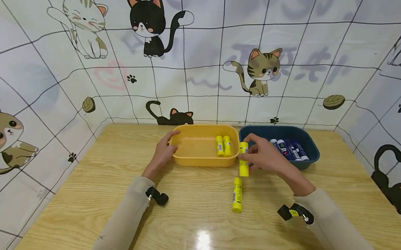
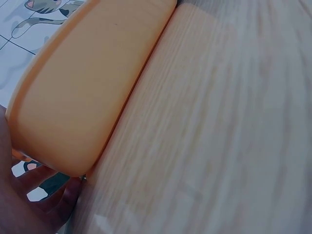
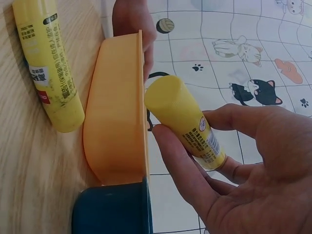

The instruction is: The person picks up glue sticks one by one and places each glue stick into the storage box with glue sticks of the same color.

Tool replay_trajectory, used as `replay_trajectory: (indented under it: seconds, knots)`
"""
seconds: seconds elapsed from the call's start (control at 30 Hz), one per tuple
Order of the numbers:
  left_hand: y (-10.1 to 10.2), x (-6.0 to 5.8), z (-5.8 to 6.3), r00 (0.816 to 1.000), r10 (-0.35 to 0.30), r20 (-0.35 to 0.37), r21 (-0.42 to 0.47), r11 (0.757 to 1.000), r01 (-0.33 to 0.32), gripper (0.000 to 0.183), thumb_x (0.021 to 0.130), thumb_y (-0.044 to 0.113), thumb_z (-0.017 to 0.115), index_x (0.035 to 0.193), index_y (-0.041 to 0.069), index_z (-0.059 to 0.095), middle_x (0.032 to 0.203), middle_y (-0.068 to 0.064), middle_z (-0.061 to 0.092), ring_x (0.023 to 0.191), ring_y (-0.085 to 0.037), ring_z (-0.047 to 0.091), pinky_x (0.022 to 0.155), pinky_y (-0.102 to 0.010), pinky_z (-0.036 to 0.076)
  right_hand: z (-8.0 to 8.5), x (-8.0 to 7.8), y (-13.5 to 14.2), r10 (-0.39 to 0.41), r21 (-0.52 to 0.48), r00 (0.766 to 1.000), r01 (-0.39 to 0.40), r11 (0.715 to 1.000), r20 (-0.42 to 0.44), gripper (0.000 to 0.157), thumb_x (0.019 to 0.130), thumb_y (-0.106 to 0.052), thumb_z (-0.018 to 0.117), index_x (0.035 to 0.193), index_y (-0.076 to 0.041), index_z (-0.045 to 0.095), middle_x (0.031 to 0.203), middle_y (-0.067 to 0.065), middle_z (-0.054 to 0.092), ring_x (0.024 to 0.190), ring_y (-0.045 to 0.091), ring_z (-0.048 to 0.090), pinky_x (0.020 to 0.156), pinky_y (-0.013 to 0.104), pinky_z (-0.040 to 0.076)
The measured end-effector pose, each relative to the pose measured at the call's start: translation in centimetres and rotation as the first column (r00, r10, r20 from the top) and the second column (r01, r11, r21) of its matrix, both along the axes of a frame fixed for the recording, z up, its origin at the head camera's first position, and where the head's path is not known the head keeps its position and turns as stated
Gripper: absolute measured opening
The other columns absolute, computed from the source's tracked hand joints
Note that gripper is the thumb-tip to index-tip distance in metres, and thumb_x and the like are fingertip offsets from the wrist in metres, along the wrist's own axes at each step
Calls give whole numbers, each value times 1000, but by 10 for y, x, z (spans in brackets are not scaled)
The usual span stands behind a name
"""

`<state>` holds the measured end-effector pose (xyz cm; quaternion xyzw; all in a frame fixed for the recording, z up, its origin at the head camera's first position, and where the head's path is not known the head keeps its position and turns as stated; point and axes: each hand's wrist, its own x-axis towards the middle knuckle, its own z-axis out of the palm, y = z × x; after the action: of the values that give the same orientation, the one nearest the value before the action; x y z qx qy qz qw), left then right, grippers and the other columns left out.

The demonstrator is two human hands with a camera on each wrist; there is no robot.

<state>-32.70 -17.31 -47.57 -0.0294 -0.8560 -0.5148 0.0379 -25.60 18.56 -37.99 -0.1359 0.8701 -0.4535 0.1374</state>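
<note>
On the wooden table (image 1: pixel 110 196), going left to right: left hand (image 1: pixel 164 151) curls round the left end of the yellow tray (image 1: pixel 197 162), fingers on the rim, thumb outside, steadying it; left wrist view shows only the tray's outer wall (image 2: pixel 83 97) and a bit of palm. Two yellow glue sticks (image 1: pixel 223 145) lie side by side inside the tray at its right end. Just right of the tray's right wall, right hand (image 1: pixel 265 157) pinches another yellow glue stick (image 3: pixel 187 122) between thumb and fingers round the lower barrel, cap end toward the tray rim; grip is closed on the stick, not loose. A fourth yellow glue stick (image 1: pixel 237 194) lies flat on the table below it, apart from the tray. Dark blue tray (image 1: pixel 312 147) sits touching the yellow one on the right, holding several blue glue sticks (image 1: pixel 290 149). Judgement: stick is light, rigid plastic, smooth and round so it can roll or slip; best held mid-barrel across the label, not by the cap. Cat-print wall (image 1: pixel 207 43) behind.
</note>
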Motion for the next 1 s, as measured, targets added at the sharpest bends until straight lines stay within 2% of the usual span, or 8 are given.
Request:
replay_trajectory:
  seconds: [0.13, 0.3, 0.43, 0.7, 1.0]
  knots:
    - [-2, 0, -1, 1000, 7, -2, -5, 1000, -7, 66, 86, 4, 50, 150, 22, 53, 158, -12, 46, 121, -32, 53, 75, -29, 44, 4, -4, -7, 8, 7, 1000, -8, 1000, -17, 44, 97, -18, 70, 131, -5, 46, 100, 19, 69, 76, 22, 74, 69, 41, 63]
    - [-2, 0, -1, 1000, 4, -6, -2, 1000, -4, 66, 86, 3, 50, 150, 21, 53, 158, -13, 46, 120, -34, 54, 73, -30, 45, 7, -10, -13, 5, -22, 1000, -6, 1000, -23, 45, 97, -18, 70, 131, -3, 45, 101, 22, 69, 76, 24, 74, 71, 45, 63]
    - [-1, 0, -1, 1000, -1, -13, -16, 1000, 1, 66, 86, 4, 50, 150, 21, 53, 159, -11, 46, 131, -33, 50, 80, -32, 44, 7, -15, -16, -5, -10, 1000, 5, 1000, -13, 47, 98, -17, 69, 135, -2, 43, 105, 23, 68, 78, 22, 74, 73, 47, 63]
    - [0, 1, 2, 1000, -1, -9, -5, 1000, 1, 65, 87, 4, 50, 150, 22, 53, 161, -9, 44, 136, -32, 47, 84, -36, 44, 8, -28, -21, 0, 23, 998, 1, 1000, -61, 57, 96, -22, 71, 141, -2, 42, 105, 24, 70, 78, 23, 74, 75, 48, 63]
    - [1, 0, 2, 1000, 6, -9, -5, 1000, -6, 66, 85, 4, 51, 149, 21, 54, 158, -10, 48, 134, -33, 51, 91, -39, 44, 10, -37, -27, 8, 3, 1000, -8, 1000, -29, 58, 97, -22, 70, 143, -3, 40, 116, 28, 66, 83, 25, 71, 79, 47, 63]
